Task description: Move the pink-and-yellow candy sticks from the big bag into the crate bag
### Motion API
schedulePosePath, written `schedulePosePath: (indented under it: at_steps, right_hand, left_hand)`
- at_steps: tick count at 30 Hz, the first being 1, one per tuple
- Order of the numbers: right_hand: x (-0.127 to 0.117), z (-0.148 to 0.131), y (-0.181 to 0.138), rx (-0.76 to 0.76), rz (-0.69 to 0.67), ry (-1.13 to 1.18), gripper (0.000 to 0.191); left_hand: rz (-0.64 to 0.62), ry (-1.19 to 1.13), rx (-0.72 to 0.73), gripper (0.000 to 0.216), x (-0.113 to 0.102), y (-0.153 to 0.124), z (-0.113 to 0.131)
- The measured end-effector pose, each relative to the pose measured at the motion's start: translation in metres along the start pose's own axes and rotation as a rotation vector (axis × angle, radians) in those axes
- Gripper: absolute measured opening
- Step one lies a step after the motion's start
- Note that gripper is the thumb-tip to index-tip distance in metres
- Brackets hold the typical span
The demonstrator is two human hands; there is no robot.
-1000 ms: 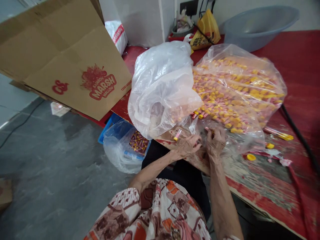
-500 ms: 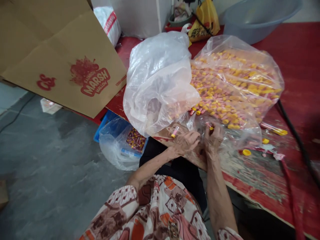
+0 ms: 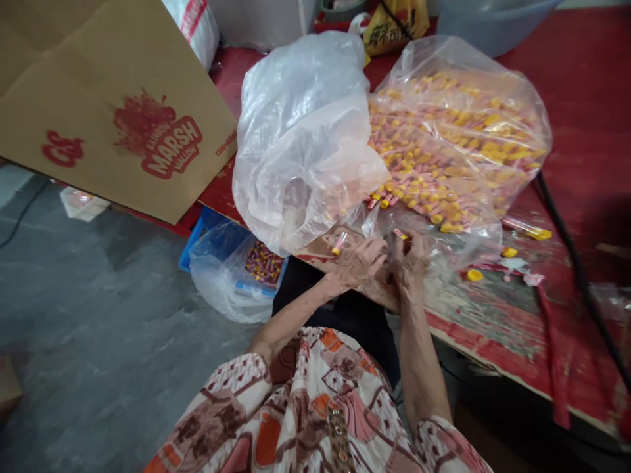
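Note:
My right hand (image 3: 412,257) is at the near edge of the table, its fingers curled around a small pink tube with a yellow cap (image 3: 400,234). Close beside it, my left hand (image 3: 362,261) has its fingers bent and pressed together; whatever they may hold is hidden. Just beyond the left hand lies another clear and pink tube with a yellow cap (image 3: 339,243). Past both hands, a large clear plastic bag (image 3: 493,131) spreads over the table, full of many such yellow-capped tubes. A crumpled whitish plastic bag (image 3: 305,125) stands to its left.
A marshmallow carton (image 3: 162,79) leans at the left. Below the table edge, a blue crate (image 3: 194,243) holds a bag of small wrapped pieces (image 3: 265,264). On the right are a loose yellow cap (image 3: 474,275), a longer tube (image 3: 530,228) and a black cable (image 3: 566,236).
The whole view has shifted, so everything sits slightly higher and further left. The tube at my right fingertips shows a little more. Both hands stay nearly in place over the table edge.

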State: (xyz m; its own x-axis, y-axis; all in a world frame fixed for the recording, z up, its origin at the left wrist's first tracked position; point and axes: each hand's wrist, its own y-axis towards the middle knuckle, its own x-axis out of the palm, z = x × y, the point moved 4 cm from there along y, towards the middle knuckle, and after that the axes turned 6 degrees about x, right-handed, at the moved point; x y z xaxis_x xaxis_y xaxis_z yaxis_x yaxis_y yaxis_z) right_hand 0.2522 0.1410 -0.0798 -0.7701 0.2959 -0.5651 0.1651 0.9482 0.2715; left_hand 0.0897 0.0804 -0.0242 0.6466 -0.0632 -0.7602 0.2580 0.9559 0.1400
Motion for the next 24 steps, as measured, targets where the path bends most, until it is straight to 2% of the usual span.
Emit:
schedulePosePath:
  at_steps: [4,7,11,16,20,24]
  right_hand:
    - [0.002,-0.003,-0.002,-0.011,-0.075,0.003,0.036]
    - [0.005,-0.002,0.0,0.016,-0.067,0.024,0.031]
    - [0.004,0.001,0.001,0.031,0.003,0.004,0.037]
    - [0.0,-0.004,0.001,-0.018,-0.015,0.042,0.038]
    - [-0.001,-0.008,0.0,0.017,-0.035,0.068,0.036]
    - [0.001,-0.011,-0.001,0.028,-0.025,0.095,0.037]
  left_hand:
    - [-0.079,-0.014,0.001,0.021,0.006,-0.001,-0.006]
    - [-0.095,-0.075,0.036,0.02,0.003,0.009,-0.009]
    - [0.025,-0.073,0.015,0.03,-0.01,0.036,-0.013]
    - [0.154,0.07,-0.038,0.04,-0.027,0.057,-0.031]
    - [0.277,0.12,-0.13,0.028,-0.056,0.048,-0.066]
    - [0.475,0.16,-0.398,0.026,-0.107,0.029,-0.117]
